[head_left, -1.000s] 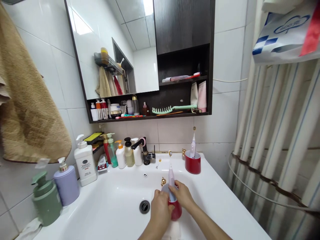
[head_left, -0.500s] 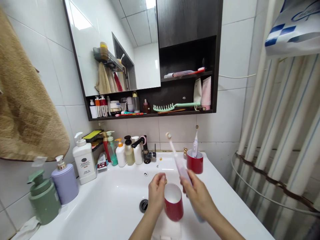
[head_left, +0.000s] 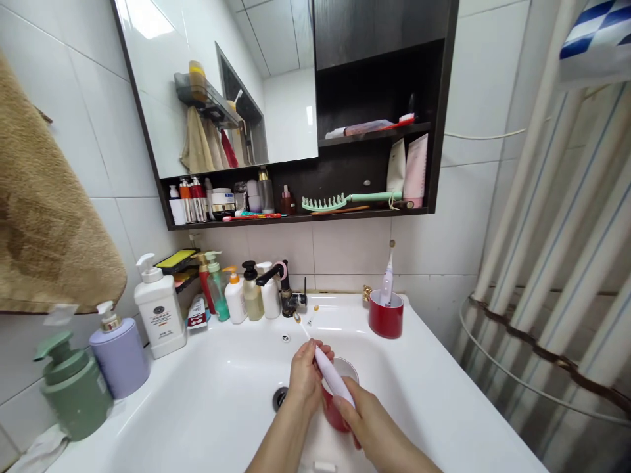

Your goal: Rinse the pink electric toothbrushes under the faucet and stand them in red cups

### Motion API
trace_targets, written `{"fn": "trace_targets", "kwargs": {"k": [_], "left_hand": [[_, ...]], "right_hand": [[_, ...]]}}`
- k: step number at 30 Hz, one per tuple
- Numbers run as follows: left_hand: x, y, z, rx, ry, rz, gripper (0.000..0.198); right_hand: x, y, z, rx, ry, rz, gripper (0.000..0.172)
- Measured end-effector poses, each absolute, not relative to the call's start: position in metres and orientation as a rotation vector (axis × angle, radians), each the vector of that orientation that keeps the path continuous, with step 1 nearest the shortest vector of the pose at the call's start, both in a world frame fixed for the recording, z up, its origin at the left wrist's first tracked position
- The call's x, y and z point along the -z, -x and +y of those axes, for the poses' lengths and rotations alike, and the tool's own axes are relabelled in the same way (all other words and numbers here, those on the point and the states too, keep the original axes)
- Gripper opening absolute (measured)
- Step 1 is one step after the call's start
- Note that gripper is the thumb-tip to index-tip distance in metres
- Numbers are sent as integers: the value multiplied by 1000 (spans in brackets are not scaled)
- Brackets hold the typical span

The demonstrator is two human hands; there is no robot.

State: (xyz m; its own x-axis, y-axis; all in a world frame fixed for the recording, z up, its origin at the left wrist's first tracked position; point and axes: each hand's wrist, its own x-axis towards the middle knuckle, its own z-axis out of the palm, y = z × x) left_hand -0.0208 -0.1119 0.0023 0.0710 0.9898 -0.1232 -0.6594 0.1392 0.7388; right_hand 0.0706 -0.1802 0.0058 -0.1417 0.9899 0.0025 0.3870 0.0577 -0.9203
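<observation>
Over the white sink basin (head_left: 221, 394) my left hand (head_left: 304, 378) is wrapped round a red cup (head_left: 338, 401) with a white inside. My right hand (head_left: 367, 420) grips a pale pink electric toothbrush (head_left: 325, 364). The brush lies slanted across the cup's mouth, its head (head_left: 297, 318) pointing up and left toward the black tap (head_left: 280, 286). The cup is partly hidden by both hands and the brush. A second red cup (head_left: 386, 315) with another electric toothbrush (head_left: 388, 279) stands at the basin's back right.
Pump bottles line the left rim: a green one (head_left: 69, 387), a lilac one (head_left: 118, 355), a white one (head_left: 158, 312). Smaller bottles stand by the tap. A brown towel (head_left: 44, 223) hangs left. Mirror cabinet shelf (head_left: 296, 217) above, striped curtain (head_left: 566, 249) right. Drain (head_left: 280, 397).
The toothbrush stood in the cup, was lifted out and up to the right, and now has swung down and left across the cup's mouth. My left hand keeps the cup.
</observation>
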Motion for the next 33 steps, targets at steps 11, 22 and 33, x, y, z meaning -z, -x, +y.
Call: {"fn": "trace_targets", "kwargs": {"k": [11,22,33], "left_hand": [[-11,21,-113,-1395,-510,728,10],[-11,22,-111,-1413,-473,775,13],[-6,24,-104,-1447,-472,836,14]], "right_hand": [[-6,-60,-182,-1144,1406,-1571,17],[-3,-59,-181,-1279,1430,-1518,18],[0,-58,-180,-1362,1455,-1512,20]]}}
